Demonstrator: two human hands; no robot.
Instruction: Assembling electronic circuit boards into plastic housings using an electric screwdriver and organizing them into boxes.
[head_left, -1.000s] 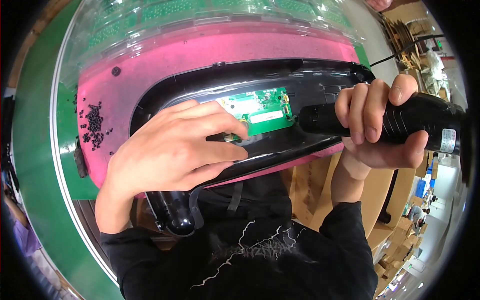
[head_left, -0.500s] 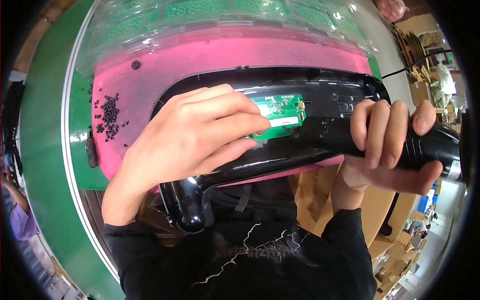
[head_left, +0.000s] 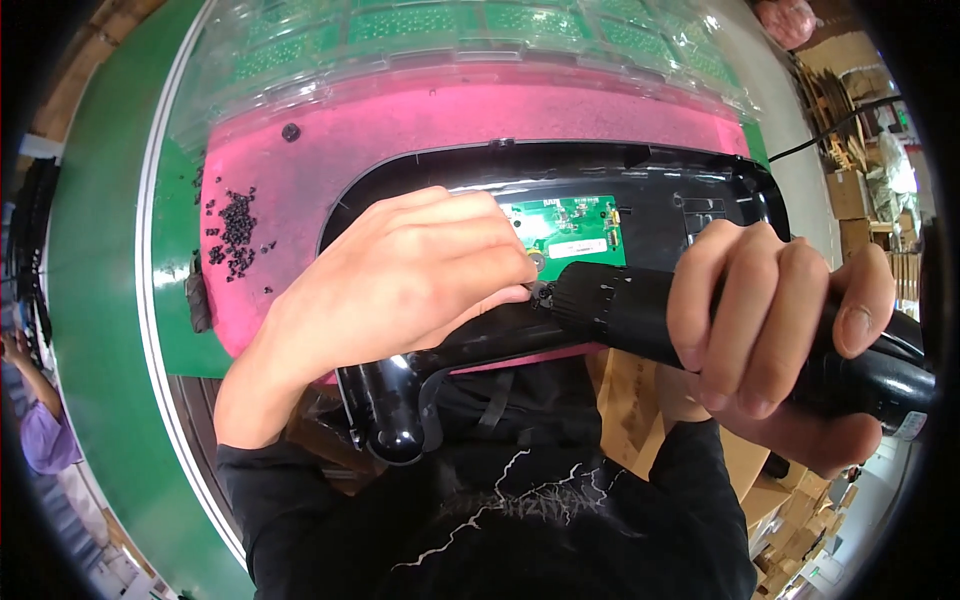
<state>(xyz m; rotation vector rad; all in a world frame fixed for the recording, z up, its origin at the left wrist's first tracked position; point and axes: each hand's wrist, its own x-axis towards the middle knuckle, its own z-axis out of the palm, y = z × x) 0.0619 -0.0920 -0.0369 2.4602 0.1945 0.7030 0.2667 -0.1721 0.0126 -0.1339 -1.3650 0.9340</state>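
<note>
My right hand [head_left: 745, 315] is wrapped around a black electric screwdriver [head_left: 632, 303], its ringed nose pointing left. At that tip, the fingers of my left hand [head_left: 415, 275] are pinched together; whatever small thing they hold is hidden. Both hands are above a large black plastic housing [head_left: 400, 172], open side up, with a curved handle-like end [head_left: 392, 410] toward me. Inside it lies a green circuit board [head_left: 585, 222] with a white label, partly covered by my left fingers.
Pink mat [head_left: 300, 175] lies under the housing. Many small black screws [head_left: 237, 225] are heaped at its left, with one round black piece [head_left: 291, 132] farther back. Clear plastic trays [head_left: 430, 45] line the back. Cardboard boxes [head_left: 635, 400] stand below. A person's purple sleeve [head_left: 48, 438] shows far left.
The screwdriver has come toward me, and its tip now meets my left fingertips. My left fingers have drawn closer together and moved off the circuit board's lower edge.
</note>
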